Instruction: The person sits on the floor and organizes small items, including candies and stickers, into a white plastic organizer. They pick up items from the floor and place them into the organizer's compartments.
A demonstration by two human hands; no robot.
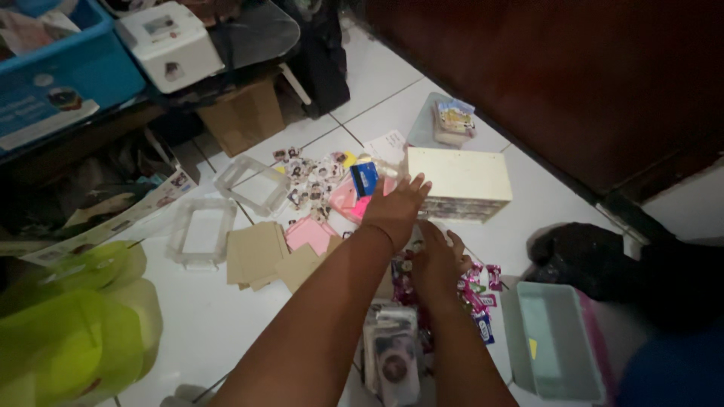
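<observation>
The person kneels over a white tiled floor (211, 316) strewn with small craft pieces, and the cream box (458, 175) with its small drawers serves as the landmark. The left hand (397, 207) stretches forward to the box's near left corner, fingers straight and slightly apart, holding nothing; whether the fingertips touch the box cannot be told. The right hand (437, 264) rests lower, just in front of the box, palm down with fingers spread over a heap of pink wrapped sweets (477, 290); whether it pinches one cannot be told. Left of the box lie pink cards (348, 200), a scatter of small stickers (309, 177), brown cardboard sheets (260, 252) and two clear plastic trays (202, 230). A pale green bin (554, 339) stands at the box's near right. To do this well, the reaching hand should steady the box at its corner while the other lifts only a few sweets, keeping the stickers undisturbed.
</observation>
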